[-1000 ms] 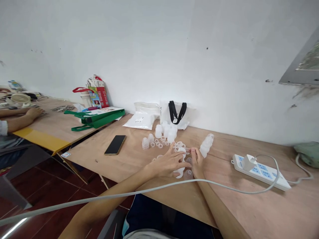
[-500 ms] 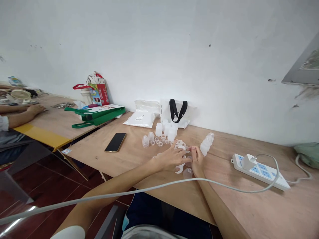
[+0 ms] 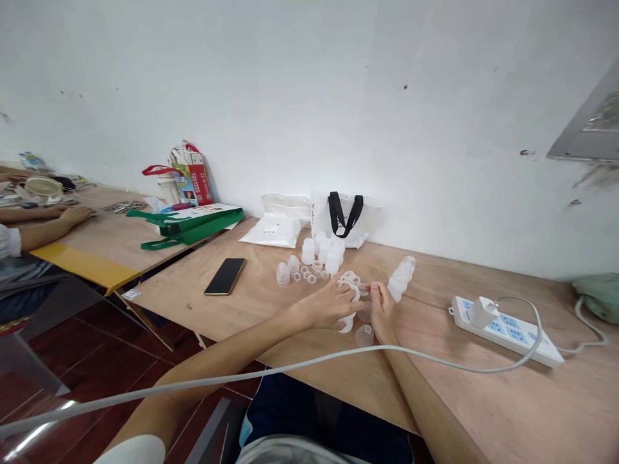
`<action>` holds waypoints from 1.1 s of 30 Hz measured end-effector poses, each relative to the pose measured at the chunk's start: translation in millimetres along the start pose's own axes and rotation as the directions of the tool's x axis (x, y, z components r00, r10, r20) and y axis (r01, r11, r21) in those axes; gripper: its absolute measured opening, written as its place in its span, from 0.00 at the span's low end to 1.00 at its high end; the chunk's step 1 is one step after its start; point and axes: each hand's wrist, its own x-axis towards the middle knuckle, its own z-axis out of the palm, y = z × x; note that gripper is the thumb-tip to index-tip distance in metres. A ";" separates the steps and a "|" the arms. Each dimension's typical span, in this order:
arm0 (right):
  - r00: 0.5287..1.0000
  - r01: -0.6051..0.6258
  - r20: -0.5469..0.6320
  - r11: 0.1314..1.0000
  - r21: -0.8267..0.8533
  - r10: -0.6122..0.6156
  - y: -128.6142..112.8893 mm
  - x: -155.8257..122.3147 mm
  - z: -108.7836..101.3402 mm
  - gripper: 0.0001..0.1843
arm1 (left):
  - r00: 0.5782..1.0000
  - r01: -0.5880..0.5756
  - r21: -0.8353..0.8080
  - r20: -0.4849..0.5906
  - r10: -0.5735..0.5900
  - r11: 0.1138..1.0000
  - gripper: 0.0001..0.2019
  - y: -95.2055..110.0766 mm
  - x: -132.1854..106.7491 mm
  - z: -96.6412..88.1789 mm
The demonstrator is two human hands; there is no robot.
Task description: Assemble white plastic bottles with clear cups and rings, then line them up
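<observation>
Head view: left fingers curled around a frosted, translucent plastic piece, right fingers bunched narrowly just beside it, grip unclear.

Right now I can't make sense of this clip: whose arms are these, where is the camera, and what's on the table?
These pictures come from a camera worn on a person's head, looking forward and down, so the two bare arms are that person's own. The left hand lies over a translucent plastic part; whether it grips it is hard to tell. The right hand sits beside it, fingertips close by. Around them on the wooden table lie clear plastic cups and small rings, with a phone and a power strip farther off. At far left, another person's hand rests on a neighbouring table.
</observation>
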 end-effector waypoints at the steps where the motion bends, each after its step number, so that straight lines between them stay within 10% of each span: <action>1: 1.000 -0.001 0.001 1.000 0.003 0.001 0.5 0.2 0.3 0.24 | 1.000 0.002 -0.001 0.001 -0.002 1.000 0.25 -0.6 -0.8 0.9; 12: 1.000 0.001 0.019 1.000 0.016 -0.002 -3.2 0.1 -0.2 0.23 | 0.999 0.026 -0.132 -0.023 -0.029 0.991 0.26 -10.4 -1.6 7.6; 19: 0.960 0.096 0.258 0.992 0.076 -0.113 -4.3 4.2 -4.1 0.14 | 0.999 0.020 -0.170 -0.040 -0.028 0.985 0.23 -14.6 -4.3 14.9; 33: 0.854 0.071 0.505 0.989 0.126 -0.126 -3.5 15.1 -5.3 0.39 | 0.999 0.027 -0.269 -0.016 -0.032 0.963 0.18 -14.9 -8.9 3.5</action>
